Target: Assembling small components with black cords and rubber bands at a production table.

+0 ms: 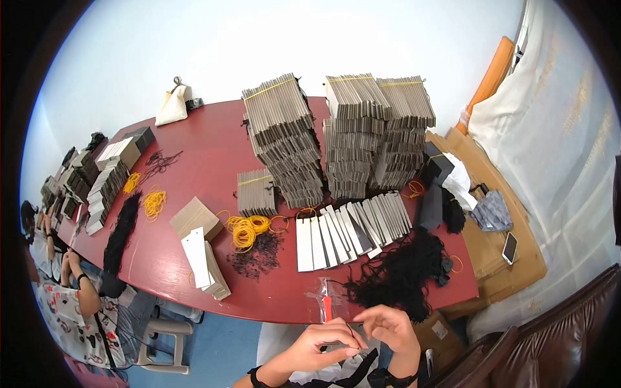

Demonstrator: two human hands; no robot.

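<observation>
My left hand (320, 346) and my right hand (390, 328) are close together just below the near edge of the red table (207, 155). Both pinch a thin black cord (351, 331) between their fingertips. A pale flat bag (336, 372) lies on my lap under them. Right in front of the hands is a small clear plastic packet with a red piece (326, 301), and beside it a big heap of black cords (401, 271). Beyond those, a fanned row of flat white and grey bags (352, 233) lies on the table.
Tall stacks of grey folded bags (352, 136) stand mid-table, with yellow rubber bands (246, 231) and brown bag bundles (197, 218) to their left. Another person (65, 297) sits at the left end. A phone (510, 247) lies on cardboard boxes (498, 271) at the right, near a brown chair (556, 330).
</observation>
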